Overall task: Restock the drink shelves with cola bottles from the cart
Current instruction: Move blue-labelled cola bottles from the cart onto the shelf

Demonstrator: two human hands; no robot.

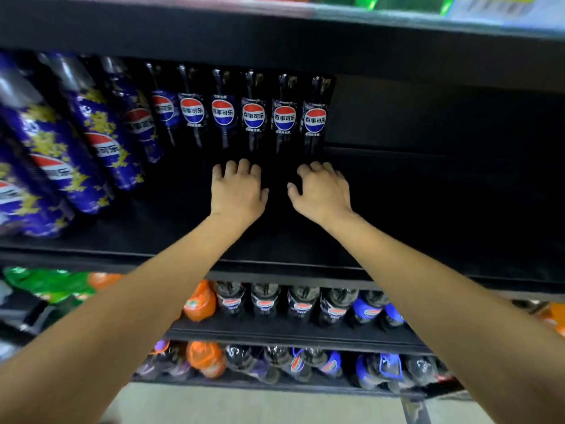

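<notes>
At the left end of the middle shelf (275, 240) stand blue cola bottles (101, 139) with gold flowers on their wrappers, blurred, running from the front edge to the back. Next to them, along the back edge, a row of black cola bottles (253, 116) stands upright, side by side, labels to the front; the row stops well short of the shelf's right end. The left hand (237, 191) lies palm down with its fingers nearly straight, the tips at the feet of two bottles in the middle of the row. The right hand (322, 191) is just beside it, fingers loosely bent, the tips at the foot of the last bottle on the right. Neither hand holds anything, and the shadow hides whether the fingertips touch the bottles. The cart is not in view

The black bottles look full and sealed, so each is probably heavy for its width, and being tall and narrow it would tip easily if pushed high up. Sealed plastic should feel stiff and smooth, so a wrap around the labelled waist, or a push low at the foot, seems the safest hold; the thin neck would give less control

Below, the lower shelf (290, 330) holds an orange bottle (200, 301), then dark cola bottles (266, 301), then blue-labelled bottles (367, 310), all seen from above. The lowest shelf (244, 385) carries a similar mix of orange, dark and blue
</notes>
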